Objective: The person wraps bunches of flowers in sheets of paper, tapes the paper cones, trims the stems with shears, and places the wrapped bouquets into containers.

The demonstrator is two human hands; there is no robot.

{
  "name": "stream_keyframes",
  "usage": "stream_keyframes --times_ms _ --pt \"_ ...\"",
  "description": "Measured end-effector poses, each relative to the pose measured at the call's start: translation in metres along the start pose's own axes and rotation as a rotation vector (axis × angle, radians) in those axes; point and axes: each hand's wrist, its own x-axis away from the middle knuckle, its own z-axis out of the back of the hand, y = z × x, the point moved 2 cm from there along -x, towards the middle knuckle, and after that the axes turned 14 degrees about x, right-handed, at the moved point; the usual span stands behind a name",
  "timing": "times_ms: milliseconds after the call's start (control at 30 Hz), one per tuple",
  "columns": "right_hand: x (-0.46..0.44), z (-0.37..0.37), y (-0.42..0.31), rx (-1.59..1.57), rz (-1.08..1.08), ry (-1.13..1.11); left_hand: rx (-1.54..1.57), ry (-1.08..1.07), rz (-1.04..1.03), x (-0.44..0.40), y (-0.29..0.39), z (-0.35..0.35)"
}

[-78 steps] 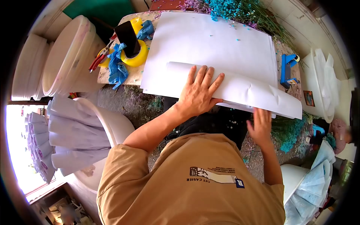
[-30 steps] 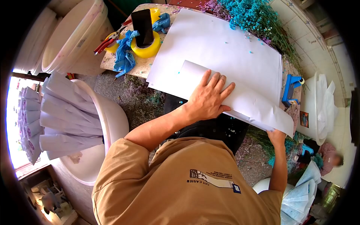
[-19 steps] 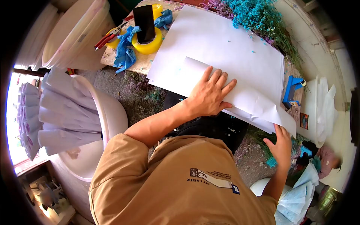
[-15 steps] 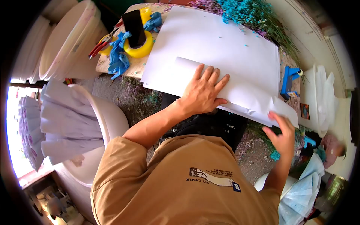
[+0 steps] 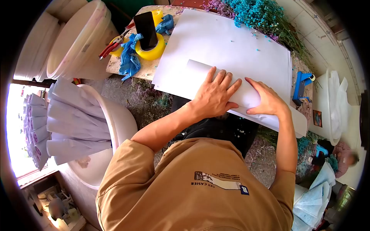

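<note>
Tub holds pleated wraps. Paper roll lies under my left hand and right hand, both released, fingers spread.

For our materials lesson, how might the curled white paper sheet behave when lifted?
The curled white paper sheet would probably flop: it bends into a curl. It may unroll if the left hand and right hand resting on it lift. Its thin-looking edge suggests lightness.
</note>
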Motion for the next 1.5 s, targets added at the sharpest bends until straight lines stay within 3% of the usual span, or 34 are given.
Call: stream_keyframes --times_ms 200,333,400,433,500,567,600,667,767,833,1000,1067,1133,1200,1267,1333,1400,1433,1500 --pt "-0.006 -0.004 0.007 -0.012 0.025 0.01 0.029 -0.028 -0.011 -0.002 -0.002 0.001" --pt "0.007 -0.015 0.029 -0.046 0.185 0.159 0.049 -0.082 0.07 -0.007 0.005 0.001" --pt "0.023 -0.008 0.045 -0.283 0.141 0.294 -0.006 -0.123 0.069 -0.008 0.007 0.0" --pt "0.039 -0.008 0.069 -0.272 0.072 0.323 0.001 -0.138 0.059 -0.011 0.009 0.001" --pt "0.058 -0.004 0.118 -0.603 -0.216 0.625 -0.008 -0.168 0.057 -0.015 0.013 0.005" --pt "0.089 -0.003 0.177 -0.703 -0.596 0.997 -0.025 -0.197 0.067 -0.017 0.016 0.007" --pt "0.104 0.003 0.204 -0.822 -0.668 1.091 -0.028 -0.197 0.052 -0.018 0.018 0.008" --pt "0.125 -0.006 0.275 -0.756 -0.864 1.171 -0.024 -0.239 0.081 -0.019 0.019 0.009" --pt "0.123 -0.023 0.337 -0.827 -1.004 1.089 -0.035 -0.249 0.084 -0.021 0.02 0.009" --pt "0.112 -0.022 0.341 -0.879 -1.11 0.814 -0.044 -0.257 0.092 -0.022 0.021 0.009" --pt "0.103 -0.025 0.327 -0.993 -0.974 0.965 -0.065 -0.244 0.077 -0.021 0.021 0.008" --pt "0.123 -0.02 0.275 -1.108 -0.75 1.268 -0.055 -0.249 0.084 -0.021 0.02 0.008" --pt "0.132 -0.045 0.267 -1.009 -0.882 1.135 -0.035 -0.257 0.091 -0.02 0.019 0.007" --pt "0.135 -0.073 0.248 -1.278 -0.914 1.106 -0.043 -0.243 0.086 -0.021 0.019 0.006" --pt "0.129 -0.089 0.261 -1.269 -0.956 1.057 -0.036 -0.243 0.078 -0.021 0.019 0.006" --pt "0.129 -0.088 0.275 -1.169 -0.961 0.821 -0.036 -0.238 0.08 -0.02 0.018 0.007" --pt "0.129 -0.081 0.294 -1.098 -1.038 0.779 -0.018 -0.218 0.071 -0.019 0.017 0.008" --pt "0.135 -0.083 0.317 -0.623 -1.138 0.724 -0.006 -0.214 0.072 -0.019 0.016 0.009" --pt "0.141 -0.066 0.306 -0.096 -1.131 0.626 0.014 -0.203 0.098 -0.017 0.014 0.008"
